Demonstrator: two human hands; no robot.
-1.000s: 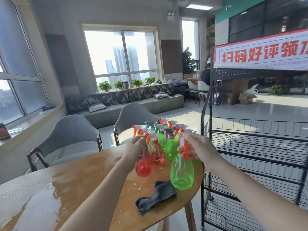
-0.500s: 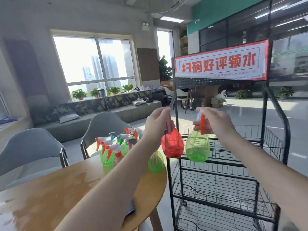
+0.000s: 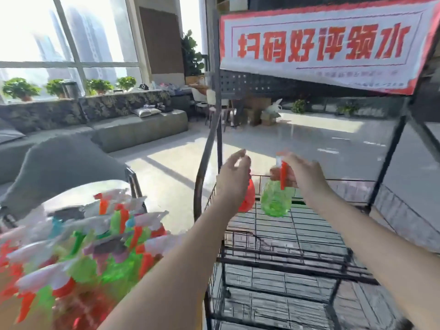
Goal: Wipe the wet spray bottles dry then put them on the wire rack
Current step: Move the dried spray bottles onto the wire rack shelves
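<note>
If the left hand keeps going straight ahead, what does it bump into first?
Probably the red bottle, which sits just past the left hand on the wire rack. Whether they already touch is unclear, because the hand hides most of the bottle.

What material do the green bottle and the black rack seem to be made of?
Green bottle: probably translucent plastic, since light glows through its body; its orange trigger looks opaque plastic. Wire rack: likely metal with a dark coating, judging by its thin rigid wires and tubes.
</note>
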